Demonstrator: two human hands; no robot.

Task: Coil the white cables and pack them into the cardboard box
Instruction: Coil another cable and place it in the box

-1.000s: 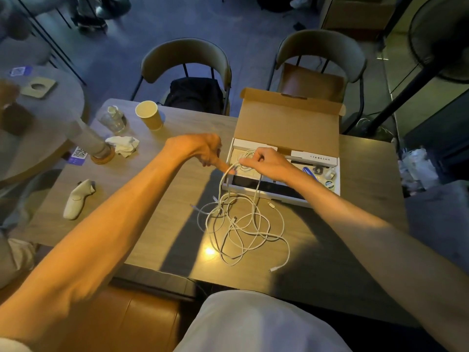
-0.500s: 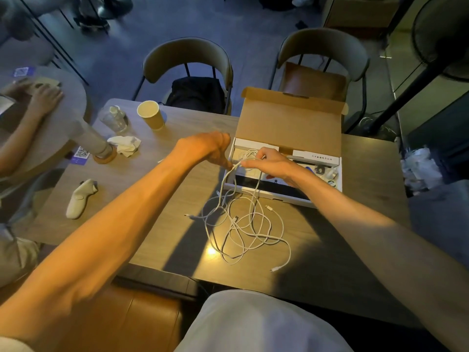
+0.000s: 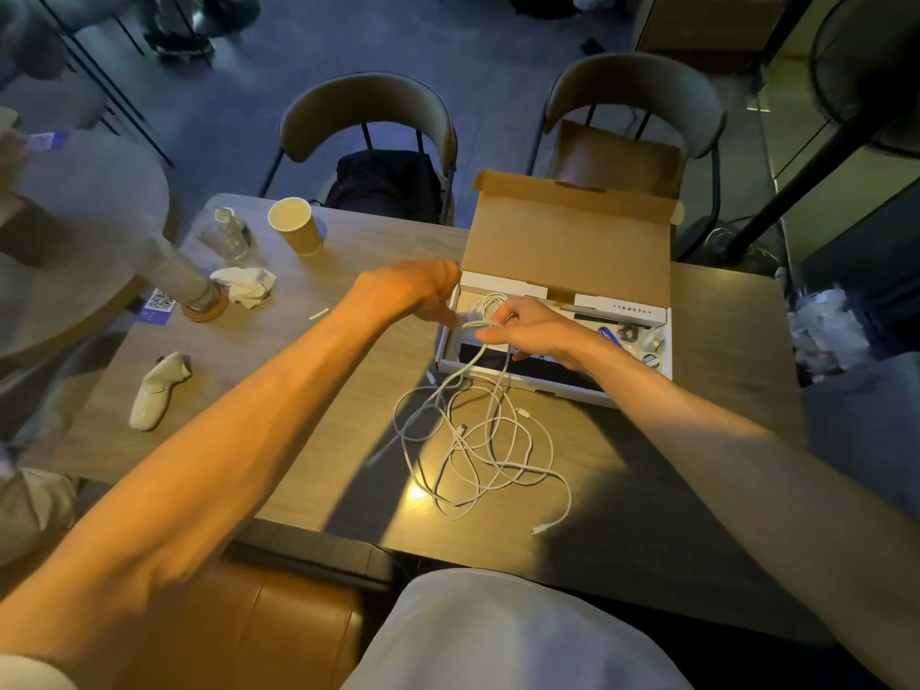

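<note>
Both hands at cardboard box [image 3: 567,241] left edge: right hand [image 3: 535,327] pinches white cables [image 3: 478,440] for coiling; left hand [image 3: 423,291] seemingly closed, feeding slack off desk [image 3: 348,381].

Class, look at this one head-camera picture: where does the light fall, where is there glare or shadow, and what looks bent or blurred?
Head view: warm light on the left hand and its forearm; the right hand is dimmer. A glare spot on the table beside the cables, with arm shadows across the wood. The wide lens bows the chairs and the table's edges; the far left edge is smeared.
</note>
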